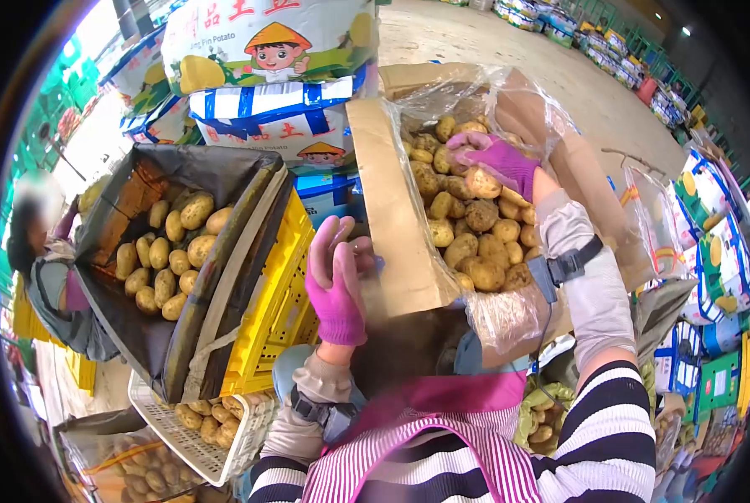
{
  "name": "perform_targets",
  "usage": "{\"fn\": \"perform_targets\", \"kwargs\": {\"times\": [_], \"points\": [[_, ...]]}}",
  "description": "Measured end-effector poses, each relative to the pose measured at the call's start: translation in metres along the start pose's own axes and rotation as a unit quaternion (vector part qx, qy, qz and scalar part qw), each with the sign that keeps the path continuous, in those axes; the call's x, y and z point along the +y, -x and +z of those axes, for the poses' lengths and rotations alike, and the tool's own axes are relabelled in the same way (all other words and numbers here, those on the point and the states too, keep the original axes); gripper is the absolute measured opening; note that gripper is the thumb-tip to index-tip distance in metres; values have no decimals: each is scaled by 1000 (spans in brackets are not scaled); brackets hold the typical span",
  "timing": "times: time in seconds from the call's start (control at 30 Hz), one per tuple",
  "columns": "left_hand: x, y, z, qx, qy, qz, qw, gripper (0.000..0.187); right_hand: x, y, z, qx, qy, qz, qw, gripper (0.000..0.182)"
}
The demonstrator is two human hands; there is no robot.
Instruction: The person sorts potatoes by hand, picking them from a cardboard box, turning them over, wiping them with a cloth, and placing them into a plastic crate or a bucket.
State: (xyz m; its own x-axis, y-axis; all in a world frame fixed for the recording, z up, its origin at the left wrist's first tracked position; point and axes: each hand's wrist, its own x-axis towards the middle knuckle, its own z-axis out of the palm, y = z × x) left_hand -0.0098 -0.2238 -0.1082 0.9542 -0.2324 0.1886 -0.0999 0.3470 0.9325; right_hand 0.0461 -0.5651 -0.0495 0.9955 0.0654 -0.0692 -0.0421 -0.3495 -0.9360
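My right hand (494, 161), in a purple glove, is inside the cardboard box (404, 226), low over a heap of potatoes (480, 243). Its fingers are curled, and a potato (482, 183) sits against the palm, partly covered by the glove. Also gloved in purple, my left hand (337, 281) is raised beside the box's left flap. Its fingers point up and stand apart, with nothing visible in them. To the left of this hand, a dark-lined sorting bin (262, 180) holds several loose potatoes (165, 260).
A yellow crate (262, 293) supports the dark bin. Below it stands a white basket (153, 419) of potatoes. Printed potato cartons (266, 42) are stacked behind, with more cartons (710, 243) at right. Clear plastic (509, 323) lines the box. A co-worker (65, 277) is at far left.
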Motion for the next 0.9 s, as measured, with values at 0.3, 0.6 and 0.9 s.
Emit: {"fn": "perform_targets", "kwargs": {"times": [0.3,0.6,0.9], "points": [[-8,-10,60,-166,345,-211,899,45,-79,60,112,71,-107,-202,971,36],[-17,-42,14,-38,86,2,996,45,53,-15,30,25,413,161,896,61],[-9,-54,-15,-74,409,-54,908,52,124,-94,71,-108,543,272,787,60]]}}
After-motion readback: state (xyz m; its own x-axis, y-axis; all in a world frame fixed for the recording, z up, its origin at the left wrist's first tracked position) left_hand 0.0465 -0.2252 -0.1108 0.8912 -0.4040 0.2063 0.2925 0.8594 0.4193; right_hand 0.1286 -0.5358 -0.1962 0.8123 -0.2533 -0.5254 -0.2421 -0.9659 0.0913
